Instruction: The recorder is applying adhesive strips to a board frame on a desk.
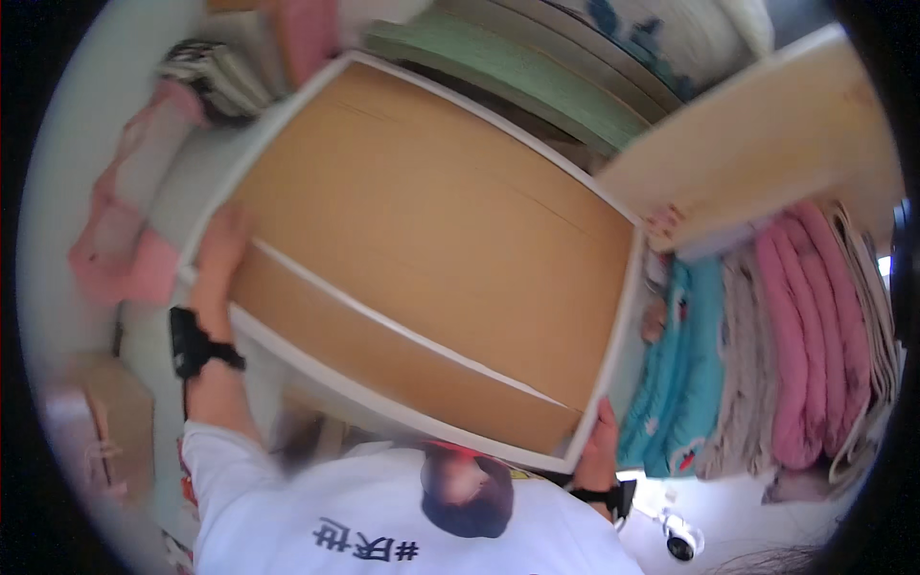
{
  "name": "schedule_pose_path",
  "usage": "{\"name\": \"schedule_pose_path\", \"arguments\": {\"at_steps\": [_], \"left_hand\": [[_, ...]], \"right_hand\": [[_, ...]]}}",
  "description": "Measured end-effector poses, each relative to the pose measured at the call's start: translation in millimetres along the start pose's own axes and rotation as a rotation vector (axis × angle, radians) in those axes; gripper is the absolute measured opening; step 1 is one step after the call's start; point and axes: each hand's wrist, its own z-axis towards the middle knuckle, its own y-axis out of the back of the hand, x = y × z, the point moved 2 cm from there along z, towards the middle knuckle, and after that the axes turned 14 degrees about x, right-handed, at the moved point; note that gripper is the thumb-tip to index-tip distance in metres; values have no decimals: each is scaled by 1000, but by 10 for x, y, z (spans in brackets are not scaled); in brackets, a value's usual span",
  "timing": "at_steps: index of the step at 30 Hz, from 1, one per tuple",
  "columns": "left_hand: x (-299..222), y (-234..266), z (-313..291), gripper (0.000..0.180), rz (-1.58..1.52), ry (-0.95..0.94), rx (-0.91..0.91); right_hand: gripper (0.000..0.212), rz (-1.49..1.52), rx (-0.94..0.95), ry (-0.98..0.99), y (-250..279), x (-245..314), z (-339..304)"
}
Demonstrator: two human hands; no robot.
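Observation:
I hold a large flat panel (pixel 422 240), brown board framed by a white rim with a white crossbar, tilted in front of me. My left hand (pixel 220 254) grips its left edge near the crossbar's end. My right hand (pixel 599 446) grips the lower right corner of the frame. Both wrists wear black straps. My white printed shirt (pixel 383 522) shows below the panel.
Folded blankets in teal (pixel 676 383), beige and pink (pixel 800 335) are stacked at the right under a pale shelf board (pixel 767 144). A pink cloth (pixel 125 230) and a striped bundle (pixel 206 77) lie at the left. Green board (pixel 517 77) leans behind. A white device (pixel 680 541) lies at bottom right.

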Motion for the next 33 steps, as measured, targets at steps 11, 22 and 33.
{"name": "schedule_pose_path", "arguments": {"at_steps": [11,22,33], "left_hand": [[9,183,149,39,324,5,-241],[546,341,546,36,-599,-225,401],[774,551,293,30,-247,-139,422]], "right_hand": [[44,-63,142,47,-377,67,-136],[45,-17,158,-41,-319,147,-153],[41,-74,10,-2,-478,152,-256]]}}
